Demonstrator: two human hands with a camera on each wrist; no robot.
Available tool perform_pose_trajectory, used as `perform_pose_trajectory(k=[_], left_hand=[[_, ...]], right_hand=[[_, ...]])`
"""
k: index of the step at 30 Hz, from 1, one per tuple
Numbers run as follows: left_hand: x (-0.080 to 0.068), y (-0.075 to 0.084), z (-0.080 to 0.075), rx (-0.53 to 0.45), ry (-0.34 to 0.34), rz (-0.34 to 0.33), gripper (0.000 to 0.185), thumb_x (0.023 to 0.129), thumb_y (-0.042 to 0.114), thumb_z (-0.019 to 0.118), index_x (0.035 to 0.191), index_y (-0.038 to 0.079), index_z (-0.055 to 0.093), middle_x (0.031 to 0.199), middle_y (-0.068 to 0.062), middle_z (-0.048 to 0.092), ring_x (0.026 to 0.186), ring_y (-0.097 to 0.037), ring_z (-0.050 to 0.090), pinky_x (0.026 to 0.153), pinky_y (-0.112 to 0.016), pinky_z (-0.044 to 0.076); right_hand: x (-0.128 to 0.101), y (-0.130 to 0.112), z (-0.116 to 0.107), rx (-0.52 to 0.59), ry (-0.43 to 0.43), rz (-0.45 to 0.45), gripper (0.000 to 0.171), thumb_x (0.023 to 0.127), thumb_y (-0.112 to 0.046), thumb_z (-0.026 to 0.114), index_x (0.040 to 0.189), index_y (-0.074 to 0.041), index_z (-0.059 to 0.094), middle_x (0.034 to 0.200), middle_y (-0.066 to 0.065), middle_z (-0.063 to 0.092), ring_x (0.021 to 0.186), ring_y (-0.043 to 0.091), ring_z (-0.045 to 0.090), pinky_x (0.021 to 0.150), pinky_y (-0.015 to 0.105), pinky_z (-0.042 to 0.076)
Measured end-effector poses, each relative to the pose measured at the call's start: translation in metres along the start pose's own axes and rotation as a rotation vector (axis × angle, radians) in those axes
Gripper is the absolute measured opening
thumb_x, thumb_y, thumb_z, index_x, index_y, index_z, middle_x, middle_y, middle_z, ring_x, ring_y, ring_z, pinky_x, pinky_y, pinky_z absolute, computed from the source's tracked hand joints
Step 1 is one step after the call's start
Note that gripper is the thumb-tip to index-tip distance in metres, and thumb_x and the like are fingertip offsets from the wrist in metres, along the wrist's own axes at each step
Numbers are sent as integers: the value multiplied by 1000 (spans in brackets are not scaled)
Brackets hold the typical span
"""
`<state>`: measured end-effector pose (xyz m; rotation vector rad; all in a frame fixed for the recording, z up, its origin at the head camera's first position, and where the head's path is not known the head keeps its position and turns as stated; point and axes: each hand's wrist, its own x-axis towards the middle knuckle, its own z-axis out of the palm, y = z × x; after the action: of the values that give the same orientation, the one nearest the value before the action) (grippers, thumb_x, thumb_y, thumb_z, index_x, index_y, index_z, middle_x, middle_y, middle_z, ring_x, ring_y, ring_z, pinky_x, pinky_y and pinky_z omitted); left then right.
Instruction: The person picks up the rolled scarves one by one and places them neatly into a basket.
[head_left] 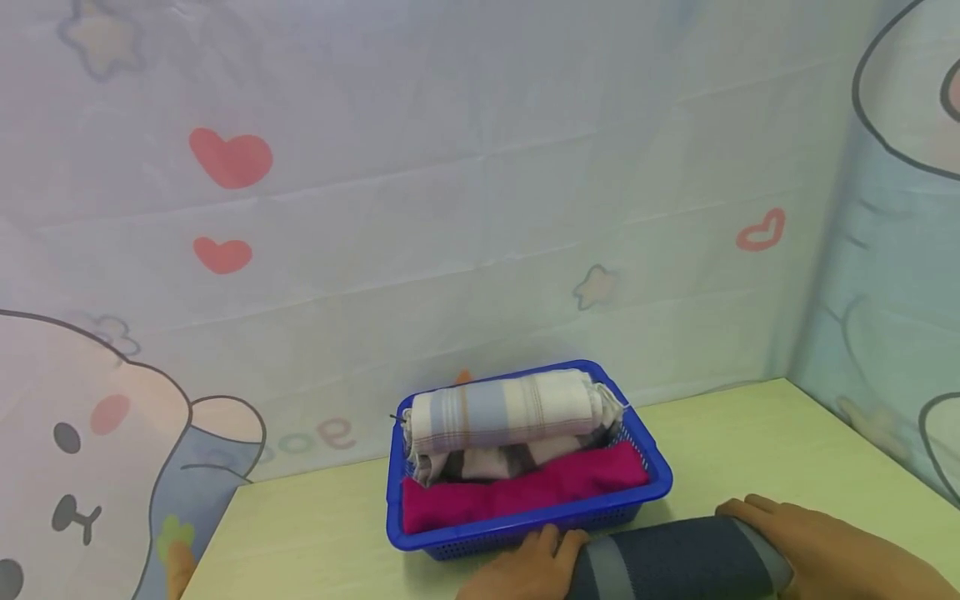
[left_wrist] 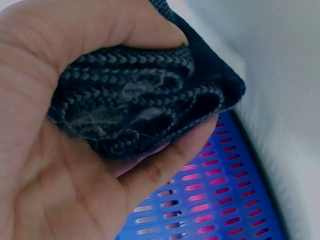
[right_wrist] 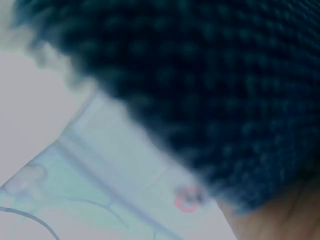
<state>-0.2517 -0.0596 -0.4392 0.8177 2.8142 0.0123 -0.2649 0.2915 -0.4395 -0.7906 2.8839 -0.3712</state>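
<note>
Rolling looks done: my left hand [head_left: 528, 568] and right hand [head_left: 806, 542] grip the dark roll [head_left: 667, 562] by its ends, not yet in the basket [head_left: 525, 525] beside the other rolls.

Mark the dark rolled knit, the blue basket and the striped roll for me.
dark rolled knit [head_left: 675, 562], head view, middle of the roll between the hands.
blue basket [head_left: 525, 527], head view, near rim.
striped roll [head_left: 506, 410], head view, top of the roll in the basket.

Both hands, left [head_left: 525, 571] & right [head_left: 810, 533], hold dark navy rolled knit cloth w/ grey stripes [head_left: 667, 562] on pale green surface [head_left: 315, 533], just in front of blue perforated plastic basket [head_left: 660, 479] w/ rolled towels.
</note>
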Motion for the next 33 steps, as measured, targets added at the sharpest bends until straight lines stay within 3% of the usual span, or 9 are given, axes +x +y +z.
perform_pose_trajectory(k=[6, 16, 22, 25, 28, 33], left_hand=[[-2, 0, -7, -12, -32, -11, 80, 80, 62, 72, 145, 38, 32, 122, 8, 53, 103, -7, 54, 79, -30, 54], [-5, -1, -9, -35, -44, -13, 80, 81, 59, 72, 146, 38, 31, 124, 9, 53, 105, -6, 54, 81, -29, 54], [-9, 1, -13, -14, -36, -9, 81, 80, 63, 72, 145, 37, 33, 122, 9, 53, 104, -5, 52, 81, -28, 54], [-11, 1, -16, -9, -32, -16, 81, 79, 63, 72, 145, 37, 33, 123, 9, 52, 106, -6, 52, 82, -29, 55], [-12, 0, -18, -19, -36, -31, 79, 80, 60, 73, 145, 38, 33, 127, 10, 52, 111, -6, 52, 85, -31, 55], [-13, 0, -20, -42, -43, -53, 72, 86, 54, 71, 146, 39, 33, 130, 10, 51, 116, -6, 51, 90, -33, 54]], right_hand=[[-1, -4, -4, -5, 8, 3, 87, 71, -68, 77, 135, -15, 51, 125, -3, 59, 101, 3, 57, 77, 31, 54], [-6, -3, -5, -13, 86, -94, 81, 71, -65, 78, 132, -19, 52, 118, -7, 59, 96, -5, 51, 72, 25, 51], [-5, -7, -6, -5, 39, -3, 83, 70, -67, 78, 133, -21, 52, 122, -6, 58, 99, 4, 55, 74, 32, 53], [-2, -8, -8, 24, 7, 49, 73, 75, -45, 83, 135, -19, 52, 127, 0, 58, 105, 18, 60, 78, 43, 55], [-1, -8, -9, 17, 18, 36, 73, 70, -23, 84, 136, -19, 52, 128, 3, 59, 106, 27, 62, 79, 45, 55], [-3, -8, -9, -44, 80, -30, 71, 70, -20, 83, 134, -24, 53, 117, -9, 58, 93, 6, 57, 73, 32, 55]])
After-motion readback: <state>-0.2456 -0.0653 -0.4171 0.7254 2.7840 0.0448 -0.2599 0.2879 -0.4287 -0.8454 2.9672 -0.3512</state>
